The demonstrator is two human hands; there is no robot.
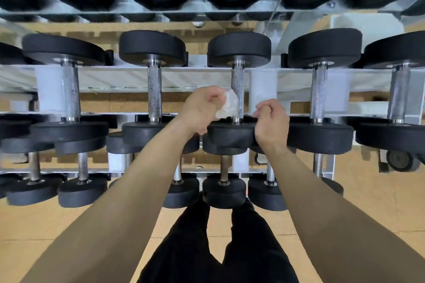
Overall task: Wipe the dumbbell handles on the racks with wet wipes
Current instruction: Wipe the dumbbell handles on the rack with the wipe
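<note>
— Grip check?
— Left hand (pixel 202 105) pinches a crumpled wet wipe (pixel 227 105) against the knurled handle (pixel 238 89) just ahead of it. Right hand (pixel 271 119) is curled alongside; its hold is unclear.
— Best technique?
— Probably wrap the wipe round and run it plate to plate.
— Containers?
— None. Beyond the hands, the rack (pixel 115 78) holds rows of dumbbells (pixel 320 138).

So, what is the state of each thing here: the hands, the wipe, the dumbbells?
left hand: fingers curled, gripping the wet wipe.
wet wipe: crumpled, at the left side of the middle dumbbell handle.
right hand: fingers curled near that handle; whether it holds anything is unclear.
dumbbells: lying on the rack, none lifted.
</note>
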